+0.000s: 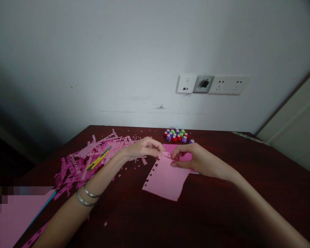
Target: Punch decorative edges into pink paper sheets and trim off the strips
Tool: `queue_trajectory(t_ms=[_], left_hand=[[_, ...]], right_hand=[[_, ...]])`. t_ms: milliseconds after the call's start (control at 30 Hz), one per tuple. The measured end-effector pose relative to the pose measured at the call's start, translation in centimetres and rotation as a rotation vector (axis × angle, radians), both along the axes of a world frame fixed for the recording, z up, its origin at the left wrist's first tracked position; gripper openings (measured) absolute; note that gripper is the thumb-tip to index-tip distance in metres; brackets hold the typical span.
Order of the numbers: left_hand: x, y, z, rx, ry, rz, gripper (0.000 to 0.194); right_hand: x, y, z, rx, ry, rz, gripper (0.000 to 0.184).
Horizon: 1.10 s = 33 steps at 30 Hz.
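Both hands hold a pale pink sheet of paper (167, 177) by its far edge, above the dark table. Small punched holes run down the sheet's left side. My left hand (146, 147) pinches the far left corner, where a narrow strip of the paper shows folded or partly separated; I cannot tell which. My right hand (188, 158) is closed on the far right part, thumb on top. Behind the hands, a brighter pink sheet (170, 148) lies on the table, partly hidden by the right hand.
At left lies a heap of punched pink paper strips (77, 162) with a yellow utility knife (99, 158) on it. Several red, green and purple eye-like pieces (175, 135) stand at the back. Pink sheets (18, 217) are at the near left. Wall sockets (228, 85) are above.
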<state>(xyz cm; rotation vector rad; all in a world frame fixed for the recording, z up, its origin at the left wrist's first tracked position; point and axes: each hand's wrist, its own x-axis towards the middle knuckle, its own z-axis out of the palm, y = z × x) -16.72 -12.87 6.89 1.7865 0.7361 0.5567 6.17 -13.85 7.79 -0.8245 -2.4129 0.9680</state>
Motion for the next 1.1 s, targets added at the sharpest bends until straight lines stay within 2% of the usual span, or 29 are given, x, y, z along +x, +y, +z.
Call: queue_trajectory(t_ms=[200,500,667,967,1100], left_hand=[[0.5,-0.2,0.2,0.09,0.069,0.134,0.023],[1.6,-0.6,0.2,0.154,0.065,0.247,0.028],[2.2,-1.2,0.6,0.164,0.065,0.203,0.027],[2.7,-1.7,0.8,0.251,0.011,0.136,0.025],[2.7,-1.8,0.9,0.23,0.011,0.107,0.023]], right_hand=[[0.0,0.0,0.3,-0.019,-0.055,-0.017,0.018],[0.0,-0.2,0.9,-0.037,-0.054,-0.002,0.026],[-0.6,-0.1,0.7,-0.052,-0.006,-0.016,0.031],[-0.7,-0.3,0.7,-0.02,0.025,0.029,0.025],[-0.5,-0.3,0.9,-0.033,0.018,0.045,0.026]])
